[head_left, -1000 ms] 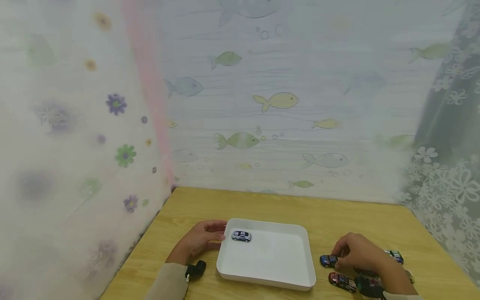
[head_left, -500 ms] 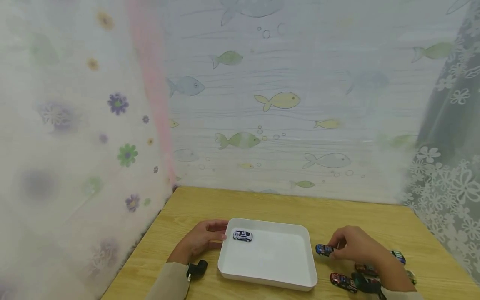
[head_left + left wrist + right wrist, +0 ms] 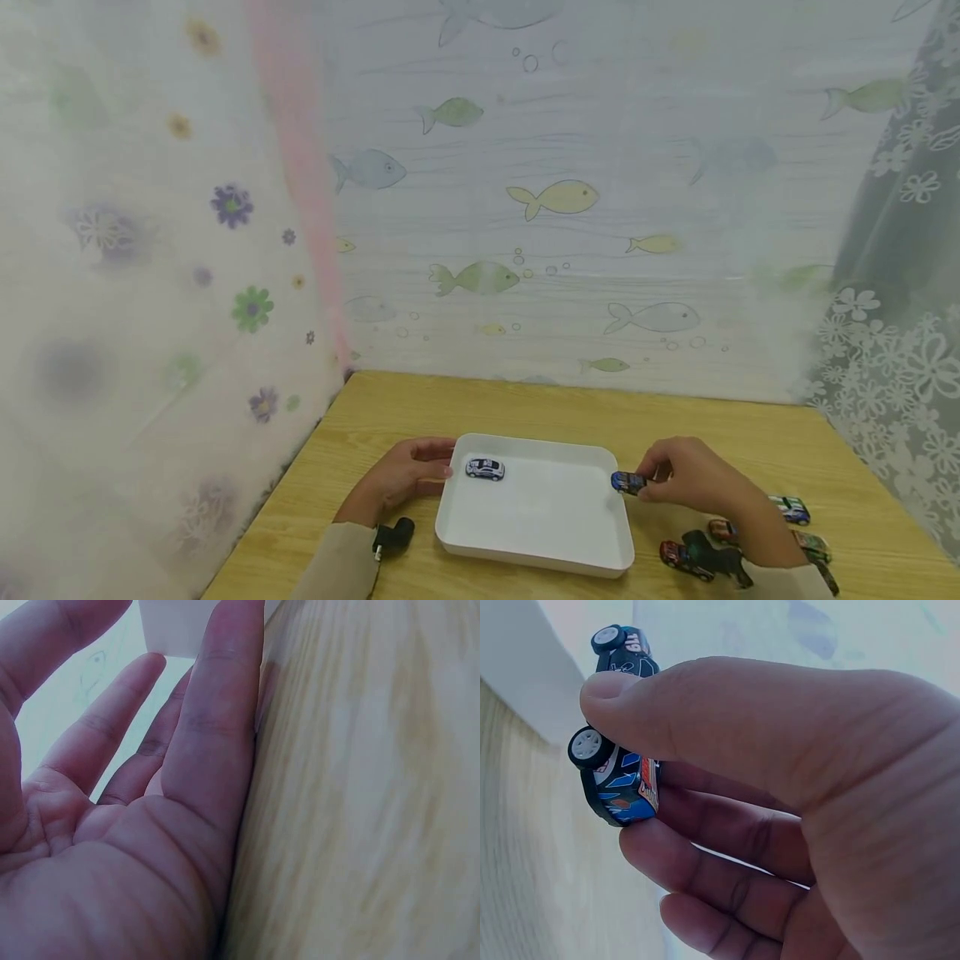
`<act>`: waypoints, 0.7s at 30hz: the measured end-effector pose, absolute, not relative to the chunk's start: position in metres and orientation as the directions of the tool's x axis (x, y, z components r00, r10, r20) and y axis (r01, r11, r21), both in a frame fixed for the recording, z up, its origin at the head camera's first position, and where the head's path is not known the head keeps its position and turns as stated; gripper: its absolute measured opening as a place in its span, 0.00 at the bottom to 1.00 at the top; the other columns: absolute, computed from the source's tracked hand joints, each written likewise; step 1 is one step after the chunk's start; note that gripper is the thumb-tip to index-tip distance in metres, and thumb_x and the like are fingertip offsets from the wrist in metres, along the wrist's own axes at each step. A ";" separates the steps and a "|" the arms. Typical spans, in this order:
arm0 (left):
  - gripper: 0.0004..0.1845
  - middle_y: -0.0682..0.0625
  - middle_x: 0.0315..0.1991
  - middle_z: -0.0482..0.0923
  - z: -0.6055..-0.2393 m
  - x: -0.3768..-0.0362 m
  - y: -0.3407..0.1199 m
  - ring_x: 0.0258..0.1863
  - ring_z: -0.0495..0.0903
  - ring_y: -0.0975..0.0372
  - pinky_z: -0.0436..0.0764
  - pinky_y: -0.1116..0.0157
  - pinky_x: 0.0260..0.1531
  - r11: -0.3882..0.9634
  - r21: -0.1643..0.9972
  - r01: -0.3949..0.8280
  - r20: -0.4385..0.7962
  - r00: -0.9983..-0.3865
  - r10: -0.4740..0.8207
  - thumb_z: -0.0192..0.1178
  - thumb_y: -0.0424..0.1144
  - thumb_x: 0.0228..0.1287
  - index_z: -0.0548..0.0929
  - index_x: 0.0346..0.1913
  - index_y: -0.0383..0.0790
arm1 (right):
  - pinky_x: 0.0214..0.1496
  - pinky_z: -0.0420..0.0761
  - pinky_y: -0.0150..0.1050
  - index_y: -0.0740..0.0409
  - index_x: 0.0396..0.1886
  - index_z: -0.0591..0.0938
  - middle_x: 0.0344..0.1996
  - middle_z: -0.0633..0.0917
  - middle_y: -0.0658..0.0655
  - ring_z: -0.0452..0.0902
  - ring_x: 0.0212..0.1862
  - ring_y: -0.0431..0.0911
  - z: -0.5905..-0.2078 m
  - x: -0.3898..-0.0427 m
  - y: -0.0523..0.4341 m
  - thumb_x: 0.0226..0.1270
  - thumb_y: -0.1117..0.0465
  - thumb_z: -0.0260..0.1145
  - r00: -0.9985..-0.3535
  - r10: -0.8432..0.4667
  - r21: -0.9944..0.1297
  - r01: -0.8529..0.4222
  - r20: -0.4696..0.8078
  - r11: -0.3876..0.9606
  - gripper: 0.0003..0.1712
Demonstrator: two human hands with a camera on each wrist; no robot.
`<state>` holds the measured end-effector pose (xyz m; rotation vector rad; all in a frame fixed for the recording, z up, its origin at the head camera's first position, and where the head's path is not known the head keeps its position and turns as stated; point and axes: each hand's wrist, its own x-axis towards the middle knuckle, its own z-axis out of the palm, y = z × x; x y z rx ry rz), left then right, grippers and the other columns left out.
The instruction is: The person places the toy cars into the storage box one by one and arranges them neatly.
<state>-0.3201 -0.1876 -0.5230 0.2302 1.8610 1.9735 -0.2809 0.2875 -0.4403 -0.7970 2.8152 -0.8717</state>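
Blue toy car [image 3: 627, 482] is pinched in the right hand [image 3: 693, 483] over the white tray's [image 3: 540, 562] right rim.

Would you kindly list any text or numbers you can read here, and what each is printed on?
"19", possibly more digits: on the blue toy car pinched in the right hand, partly hidden.
White car in the tray: markings too small to read.
Cars on the table: too blurred.

White tray [image 3: 525, 557] floor lies open except a white car [image 3: 484, 469].
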 end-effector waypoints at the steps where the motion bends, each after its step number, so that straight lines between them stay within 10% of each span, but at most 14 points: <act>1: 0.31 0.38 0.70 0.75 -0.523 -0.320 -0.187 0.62 0.80 0.54 0.86 0.54 0.57 -0.018 0.983 -0.184 -0.161 -0.900 0.404 0.68 0.30 0.67 0.73 0.72 0.34 | 0.31 0.80 0.32 0.45 0.34 0.90 0.31 0.86 0.43 0.79 0.32 0.35 -0.439 -0.281 0.285 0.55 0.53 0.82 -0.858 -0.509 -0.553 -0.459 0.071 0.695 0.09; 21: 0.32 0.39 0.69 0.76 -0.525 -0.323 -0.188 0.62 0.81 0.54 0.86 0.54 0.57 -0.012 0.983 -0.181 -0.161 -0.904 0.395 0.70 0.30 0.66 0.74 0.72 0.36 | 0.32 0.82 0.33 0.46 0.34 0.90 0.31 0.87 0.43 0.82 0.33 0.37 -0.434 -0.296 0.237 0.55 0.54 0.82 -0.836 -0.537 -0.594 -0.491 0.116 0.637 0.09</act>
